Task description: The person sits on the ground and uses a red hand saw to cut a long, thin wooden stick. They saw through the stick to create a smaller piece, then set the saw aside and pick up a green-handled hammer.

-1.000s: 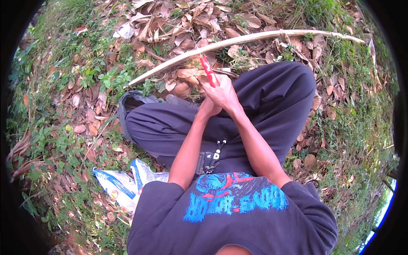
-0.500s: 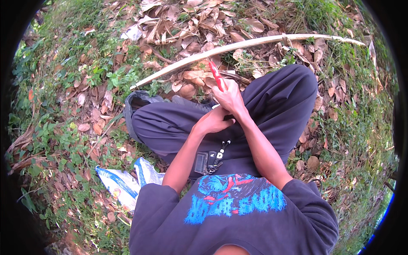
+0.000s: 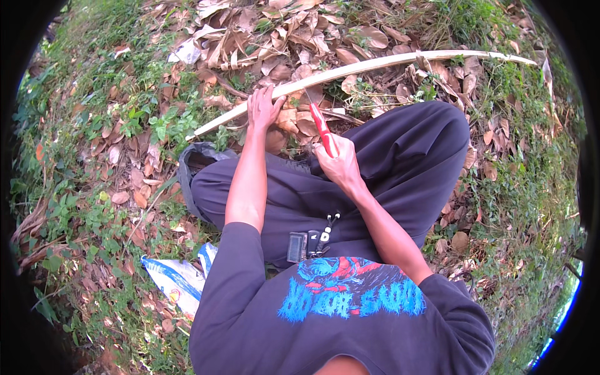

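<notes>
A long, pale strip of wood or bamboo (image 3: pixel 369 64) lies across the ground in front of my crossed legs, looking bowed. Near its left part my left hand (image 3: pixel 262 110) reaches over the strip, fingers closed across it and thumb on the near side. My right hand (image 3: pixel 339 159), above my lap, is wrapped round the red handle of a knife (image 3: pixel 322 128). Its thin blade points away from me, and the tip reaches close to the strip's near edge. Whether the tip touches the strip I cannot tell.
Dry brown leaves (image 3: pixel 269 44) and low green plants cover the ground around. A white and blue plastic sack (image 3: pixel 175 281) lies at my left side. A pale scrap (image 3: pixel 185 52) rests beyond the strip. Keys with a black fob (image 3: pixel 297 246) hang at my waist.
My left hand has left its place beside my right wrist and moved forward and left onto the strip. My right hand has shifted slightly nearer to me, still holding the knife.
</notes>
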{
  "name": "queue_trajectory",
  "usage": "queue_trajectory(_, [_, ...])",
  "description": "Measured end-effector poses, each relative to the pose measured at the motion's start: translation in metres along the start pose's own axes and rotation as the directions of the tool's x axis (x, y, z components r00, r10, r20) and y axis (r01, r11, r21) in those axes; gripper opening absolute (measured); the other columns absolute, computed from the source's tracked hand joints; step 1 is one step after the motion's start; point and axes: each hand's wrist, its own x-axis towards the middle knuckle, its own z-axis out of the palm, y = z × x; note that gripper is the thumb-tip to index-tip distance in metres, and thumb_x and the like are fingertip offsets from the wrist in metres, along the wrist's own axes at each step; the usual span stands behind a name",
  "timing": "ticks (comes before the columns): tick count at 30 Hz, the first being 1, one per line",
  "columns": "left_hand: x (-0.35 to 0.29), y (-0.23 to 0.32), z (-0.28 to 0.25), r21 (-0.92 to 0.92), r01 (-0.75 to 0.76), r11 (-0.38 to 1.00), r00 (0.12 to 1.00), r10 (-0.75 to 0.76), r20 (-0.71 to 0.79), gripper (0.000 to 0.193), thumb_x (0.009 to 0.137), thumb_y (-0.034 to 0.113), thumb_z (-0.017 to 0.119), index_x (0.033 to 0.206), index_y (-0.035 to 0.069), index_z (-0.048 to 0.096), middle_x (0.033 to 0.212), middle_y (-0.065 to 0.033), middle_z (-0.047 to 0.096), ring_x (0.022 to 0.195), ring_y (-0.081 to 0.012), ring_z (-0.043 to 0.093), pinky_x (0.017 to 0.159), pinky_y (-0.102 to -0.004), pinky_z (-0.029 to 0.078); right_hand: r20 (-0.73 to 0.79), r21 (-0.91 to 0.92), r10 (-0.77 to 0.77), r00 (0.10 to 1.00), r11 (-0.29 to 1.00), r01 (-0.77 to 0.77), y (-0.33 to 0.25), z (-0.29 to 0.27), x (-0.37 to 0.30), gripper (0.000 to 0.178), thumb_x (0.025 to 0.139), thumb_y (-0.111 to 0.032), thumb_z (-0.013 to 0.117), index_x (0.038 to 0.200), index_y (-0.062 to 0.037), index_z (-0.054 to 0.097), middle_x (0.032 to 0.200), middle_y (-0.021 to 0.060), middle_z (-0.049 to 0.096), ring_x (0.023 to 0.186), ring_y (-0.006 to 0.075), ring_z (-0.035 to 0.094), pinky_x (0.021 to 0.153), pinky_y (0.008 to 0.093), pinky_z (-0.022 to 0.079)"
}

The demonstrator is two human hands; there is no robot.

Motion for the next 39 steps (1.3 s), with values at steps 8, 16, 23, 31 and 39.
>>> queue_trajectory(8, [0.006, 0.003, 0.004, -0.093, 0.011, 0.996, 0.998, -0.016, -0.056, 0.063, 0.093, 0.054, 0.056, 0.139, 0.012, 0.056, 0.147, -0.0198, 0.048, 0.140, -0.0393, 0.038, 0.115, -0.0524, 0.026, 0.016, -0.017, 0.009, 1.000, 1.000, -0.008, -0.003, 0.003, 0.002, 0.023, 0.082, -0.013, 0.060, 0.070, 0.0043, 0.052, 0.054, 0.0166, 0.048, 0.047, 0.0230, 0.047, 0.051, 0.0402, 0.042])
queue_trajectory(16, [0.007, -0.007, 0.008, -0.196, 0.042, 0.980, 0.997, -0.054, -0.058, 0.063, 0.087, 0.053, 0.064, 0.140, 0.018, 0.057, 0.139, -0.0102, 0.058, 0.139, -0.0348, 0.041, 0.116, -0.0503, 0.024, 0.133, 0.053, 0.161, 0.978, 0.984, -0.169, 0.010, -0.026, 0.020, 0.023, 0.082, -0.015, 0.060, 0.070, 0.0012, 0.049, 0.055, 0.0022, 0.041, 0.053, 0.0095, 0.037, 0.050, 0.0325, 0.035])
queue_trajectory(23, [0.006, 0.006, 0.000, -0.287, 0.041, 0.957, 0.993, -0.072, -0.098, 0.070, 0.080, 0.043, 0.075, 0.140, 0.014, 0.055, 0.123, -0.0160, 0.065, 0.117, -0.0307, 0.059, 0.105, -0.0463, 0.038, 0.121, 0.148, 0.143, 0.982, 0.976, -0.160, 0.009, -0.020, 0.023, 0.020, 0.086, -0.011, 0.058, 0.069, -0.0056, 0.049, 0.052, -0.0008, 0.047, 0.040, 0.0073, 0.042, 0.039, 0.0244, 0.035])
queue_trajectory(31, [0.014, -0.008, 0.008, -0.328, 0.110, 0.938, 0.987, -0.142, -0.076, 0.079, 0.075, 0.047, 0.080, 0.144, 0.022, 0.052, 0.113, -0.0183, 0.067, 0.109, -0.0360, 0.062, 0.102, -0.0464, 0.040, 0.097, 0.098, 0.105, 0.990, 0.989, -0.114, 0.016, -0.008, 0.018, 0.019, 0.088, -0.011, 0.058, 0.072, -0.0058, 0.049, 0.053, -0.0010, 0.048, 0.040, 0.0075, 0.043, 0.038, 0.0251, 0.035])
queue_trajectory(39, [0.016, -0.005, 0.008, -0.296, 0.199, 0.934, 0.979, -0.202, 0.021, 0.084, 0.075, 0.052, 0.079, 0.149, 0.030, 0.045, 0.119, -0.0115, 0.065, 0.120, -0.0318, 0.055, 0.108, -0.0506, 0.031, 0.080, 0.069, 0.061, 0.995, 0.995, -0.067, 0.022, -0.003, 0.037, 0.019, 0.086, -0.011, 0.055, 0.068, -0.0055, 0.050, 0.051, -0.0018, 0.046, 0.039, 0.0080, 0.041, 0.038, 0.0262, 0.032])
